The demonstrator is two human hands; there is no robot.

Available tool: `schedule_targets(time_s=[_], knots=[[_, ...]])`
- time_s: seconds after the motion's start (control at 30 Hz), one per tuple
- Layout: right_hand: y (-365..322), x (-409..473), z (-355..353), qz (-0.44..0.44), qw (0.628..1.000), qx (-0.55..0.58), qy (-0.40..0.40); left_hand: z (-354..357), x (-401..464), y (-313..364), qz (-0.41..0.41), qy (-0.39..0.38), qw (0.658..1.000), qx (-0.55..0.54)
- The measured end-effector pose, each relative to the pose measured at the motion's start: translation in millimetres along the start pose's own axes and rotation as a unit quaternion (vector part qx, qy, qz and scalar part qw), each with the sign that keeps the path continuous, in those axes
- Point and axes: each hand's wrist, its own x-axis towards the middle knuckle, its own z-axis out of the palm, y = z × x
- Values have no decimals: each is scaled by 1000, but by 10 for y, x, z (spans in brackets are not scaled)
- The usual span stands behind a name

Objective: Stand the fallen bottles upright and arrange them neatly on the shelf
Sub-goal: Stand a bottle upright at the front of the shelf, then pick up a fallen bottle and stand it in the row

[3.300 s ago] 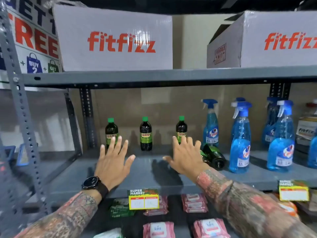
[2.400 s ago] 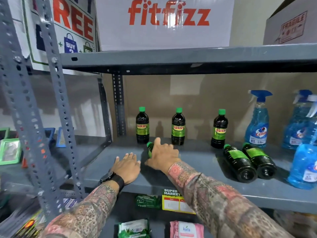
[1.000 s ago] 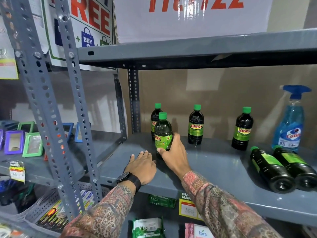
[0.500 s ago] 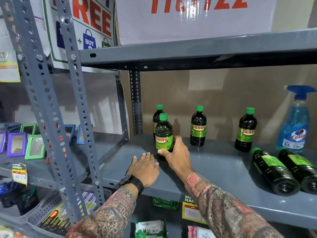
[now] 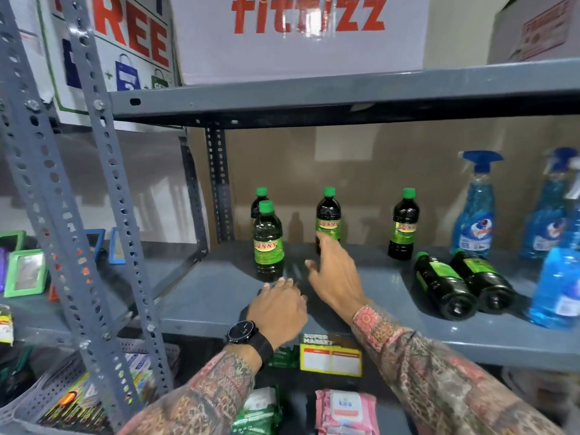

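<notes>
On the grey shelf several dark bottles with green caps and green labels stand upright: a front one, one right behind it, a middle one and a right one. Two more bottles lie on their sides further right, bases toward me. My right hand hovers open just right of the front bottle, fingers apart, holding nothing. My left hand rests flat on the shelf below that bottle.
Blue spray bottles stand at the right end of the shelf. A white fitfizz box sits on the shelf above. Slotted grey uprights rise at left, with small framed mirrors beyond. Wipes packs lie below.
My right hand has let go of the front bottle, which now stands by itself, and has moved to the right. My left hand stays flat on the shelf.
</notes>
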Motion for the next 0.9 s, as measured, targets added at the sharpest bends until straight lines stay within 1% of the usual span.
schedule_targets(time_s=[0.07,0.13,0.17,0.3,0.37,0.43,0.53,0.63,0.7,0.8,0.83,0.9], knots=[[155,-20,-253,0,991,-131,16,-9,108,185,11,-19,1000,-12],[351,-31,-539,43,967,-252,9,3,206,274,17,-52,998,-7],[448,-30,-664,69,953,-296,3,34,231,265,17,-64,998,-1],[892,-59,-1087,170,893,-417,-29,186,289,242,12,-69,997,-11],[1013,-77,-1154,205,872,-441,-63,224,309,199,11,-73,997,-26],[1051,-96,-1154,223,872,-430,-74,245,313,174,11,-75,997,-34],[998,-110,-1101,211,885,-412,-59,249,303,192,13,-70,997,-33],[868,-94,-980,166,916,-363,-41,242,306,205,12,-67,997,-30],[752,-60,-860,135,937,-320,-49,241,303,205,9,-69,997,-29],[580,41,-693,133,966,-203,-87,245,286,206,6,-71,997,-29],[540,90,-645,140,975,-150,-88,241,288,209,7,-69,997,-29],[508,165,-562,149,987,-26,-58,236,290,216,8,-69,997,-27]])
